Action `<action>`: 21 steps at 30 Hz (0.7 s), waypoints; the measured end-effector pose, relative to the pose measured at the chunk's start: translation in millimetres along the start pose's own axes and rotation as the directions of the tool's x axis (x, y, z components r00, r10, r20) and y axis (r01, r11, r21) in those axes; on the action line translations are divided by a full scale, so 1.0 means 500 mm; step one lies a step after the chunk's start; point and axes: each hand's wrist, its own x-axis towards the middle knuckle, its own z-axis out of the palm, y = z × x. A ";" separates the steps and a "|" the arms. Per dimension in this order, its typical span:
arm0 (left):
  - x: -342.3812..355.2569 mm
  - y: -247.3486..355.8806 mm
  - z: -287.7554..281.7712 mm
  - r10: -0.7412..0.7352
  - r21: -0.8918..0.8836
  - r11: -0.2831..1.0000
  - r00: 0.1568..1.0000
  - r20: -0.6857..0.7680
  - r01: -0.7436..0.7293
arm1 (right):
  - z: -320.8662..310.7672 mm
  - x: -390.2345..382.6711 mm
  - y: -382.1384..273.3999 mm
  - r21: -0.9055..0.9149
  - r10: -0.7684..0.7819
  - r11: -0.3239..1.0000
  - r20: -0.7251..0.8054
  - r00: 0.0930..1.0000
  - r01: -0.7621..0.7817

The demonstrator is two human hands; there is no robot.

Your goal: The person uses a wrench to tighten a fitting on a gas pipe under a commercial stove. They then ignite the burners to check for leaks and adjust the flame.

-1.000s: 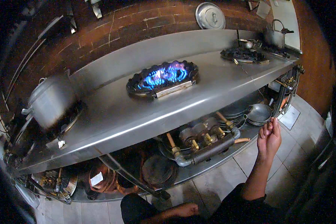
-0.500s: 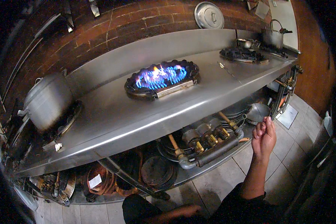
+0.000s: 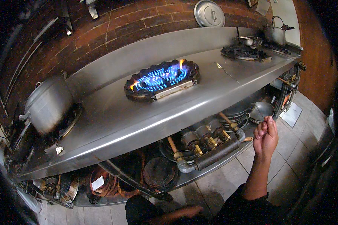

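My right hand [image 3: 266, 137] is raised past the front edge of the steel stove [image 3: 112, 123], at the right. Its fingers are pinched together; whatever they hold, if anything, is too small to make out. Low in the picture, my left hand [image 3: 187, 213] is smeared and dim beside my dark-clothed knee [image 3: 141, 210], and its fingers cannot be read. Blue flames with orange tips [image 3: 161, 78] burn in the round middle burner [image 3: 139, 96]. Below the stove's front edge, left of my right hand, are brass-handled gas valves [image 3: 212, 142] on a thick dark pipe [image 3: 218, 153].
A large lidded aluminium pot [image 3: 50, 105] stands on the left burner. At the far right are an unlit burner [image 3: 244, 53] and a tall pot [image 3: 275, 36]. Pans [image 3: 262, 111] and blackened round plates [image 3: 159, 172] lie on the shelf underneath. A round lid [image 3: 209, 14] leans against the brick wall.
The flame has changed shape, with orange tips now at both sides of the burner. The view has shifted slightly; my right hand keeps its pinch in almost the same place.
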 end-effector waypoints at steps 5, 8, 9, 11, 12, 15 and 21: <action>0.009 -0.069 0.054 -0.134 -0.153 0.979 0.991 -0.005 0.132 | 0.003 0.001 0.002 0.006 -0.005 1.000 0.016 1.000 0.005; 0.011 -0.082 0.060 -0.100 -0.109 0.989 0.995 0.001 0.099 | 0.007 -0.001 0.003 0.012 -0.003 1.000 0.006 1.000 0.003; 0.007 -0.082 0.064 -0.099 -0.103 0.990 0.995 0.008 0.099 | 0.009 -0.002 0.005 0.017 0.000 1.000 0.003 1.000 0.000; 0.016 -0.064 0.052 -0.086 -0.090 0.992 0.996 0.030 0.089 | -0.001 0.002 0.001 0.012 -0.014 1.000 0.007 1.000 0.014; 0.017 -0.057 0.047 -0.086 -0.087 0.992 0.996 0.035 0.088 | -0.004 0.003 0.002 0.013 -0.017 1.000 0.010 1.000 0.017; 0.012 -0.044 0.039 -0.090 -0.078 0.993 0.995 0.041 0.093 | 0.003 0.001 0.003 0.016 -0.008 1.000 0.022 1.000 0.007; 0.009 -0.032 0.029 -0.099 -0.055 0.993 0.994 0.055 0.102 | 0.004 0.000 0.003 0.014 -0.009 1.000 0.019 1.000 0.008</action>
